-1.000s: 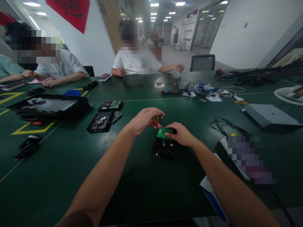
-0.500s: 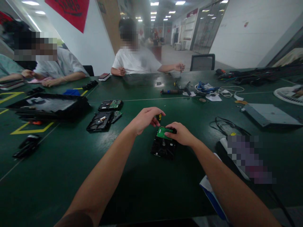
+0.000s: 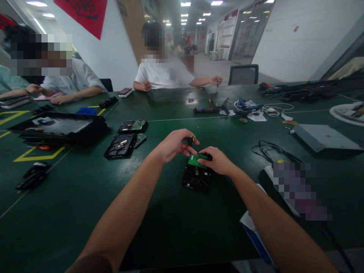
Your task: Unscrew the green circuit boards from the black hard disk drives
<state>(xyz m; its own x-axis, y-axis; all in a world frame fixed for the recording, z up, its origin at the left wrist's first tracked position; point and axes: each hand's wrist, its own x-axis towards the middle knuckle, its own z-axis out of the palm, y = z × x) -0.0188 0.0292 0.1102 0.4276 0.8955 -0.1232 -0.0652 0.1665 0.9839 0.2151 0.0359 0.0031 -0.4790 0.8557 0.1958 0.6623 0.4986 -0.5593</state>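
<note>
A black hard drive (image 3: 196, 178) lies on the green table in front of me, its green circuit board (image 3: 196, 160) facing up at the far end. My left hand (image 3: 179, 144) is closed around a short black and yellow screwdriver (image 3: 190, 140), held above the board's far left edge. The screwdriver's tip is hidden by the fingers. My right hand (image 3: 217, 161) grips the drive's right side, with its thumb resting on the circuit board and its fingers behind the far edge.
Left of my hands lie two more hard drives, one whole (image 3: 132, 126) and one black (image 3: 119, 146), near a large black tray (image 3: 59, 129). A grey metal box (image 3: 327, 138) and black cables (image 3: 273, 151) are on the right. Co-workers (image 3: 163, 74) sit across the table.
The screwdriver in my left hand has shifted slightly and stands a little further left, with the fingers curled differently around it. My right hand and the hard drive stay almost in place.
</note>
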